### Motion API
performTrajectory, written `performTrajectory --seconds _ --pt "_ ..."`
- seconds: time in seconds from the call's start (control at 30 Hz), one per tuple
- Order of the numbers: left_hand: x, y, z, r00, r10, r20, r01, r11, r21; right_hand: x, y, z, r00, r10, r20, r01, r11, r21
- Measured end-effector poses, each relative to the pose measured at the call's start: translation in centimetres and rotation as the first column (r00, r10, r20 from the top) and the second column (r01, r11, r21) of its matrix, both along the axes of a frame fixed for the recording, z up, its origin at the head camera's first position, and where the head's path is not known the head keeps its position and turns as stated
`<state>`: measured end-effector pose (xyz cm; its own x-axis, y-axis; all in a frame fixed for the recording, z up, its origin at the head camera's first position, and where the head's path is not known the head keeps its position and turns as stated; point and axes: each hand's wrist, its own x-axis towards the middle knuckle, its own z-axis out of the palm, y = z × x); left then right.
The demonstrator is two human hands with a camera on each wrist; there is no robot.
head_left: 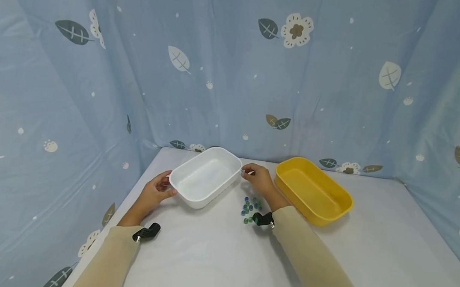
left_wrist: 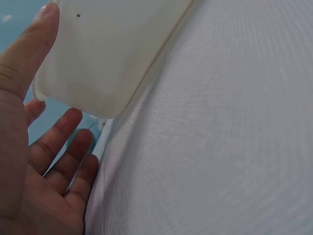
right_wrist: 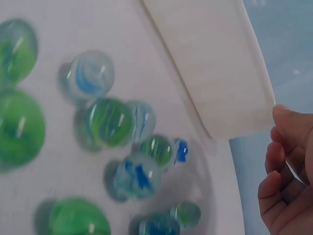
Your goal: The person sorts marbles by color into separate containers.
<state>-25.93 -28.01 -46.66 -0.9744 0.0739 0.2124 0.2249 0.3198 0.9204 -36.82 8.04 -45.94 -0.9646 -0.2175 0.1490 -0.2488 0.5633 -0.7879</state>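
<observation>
A white rectangular basin (head_left: 184,193) sits at the left of the white-covered table, between both hands. My left hand (head_left: 155,193) holds its left corner, thumb on the near side and fingers around the end. In the left wrist view, that thumb (left_wrist: 36,41) lies against the rim while the other fingers are loosely bent below. At the opposite corner, my right hand (head_left: 258,179) pinches the rim with thumb and fingertips, also seen in the right wrist view. Several green and blue glass marbles (right_wrist: 110,122) lie on the table below the right wrist.
A yellow rectangular basin (head_left: 312,192) stands to the right of the right forearm. Behind the table hangs a blue curtain (head_left: 233,75) with leaf and flower prints, close to the back rim of the white basin. The white tablecloth (head_left: 198,257) spreads in front.
</observation>
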Motion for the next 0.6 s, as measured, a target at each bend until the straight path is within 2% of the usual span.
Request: performTrajectory --seconds 0.1,0.2,0.43,0.6 --pt "0.0 0.0 0.1 1.000 -0.001 -0.003 0.001 1.000 0.004 0.0 -0.5 0.1 1.000 0.001 -0.029 -0.002 1.000 -0.024" --pt "0.1 -0.1 0.2 1.000 0.001 0.003 -0.001 1.000 0.005 0.0 -1.0 0.2 1.000 -0.004 -0.024 0.003 0.999 -0.036" --pt "-1.2 -1.1 -2.7 0.999 0.030 -0.018 -0.031 0.999 -0.019 0.1 -1.7 0.2 1.000 -0.012 -0.007 0.012 0.998 -0.055" --pt "-1.3 -1.1 -2.7 0.998 0.050 -0.023 -0.050 0.998 -0.030 0.1 -1.8 0.3 1.000 -0.013 -0.020 0.011 0.998 -0.064"
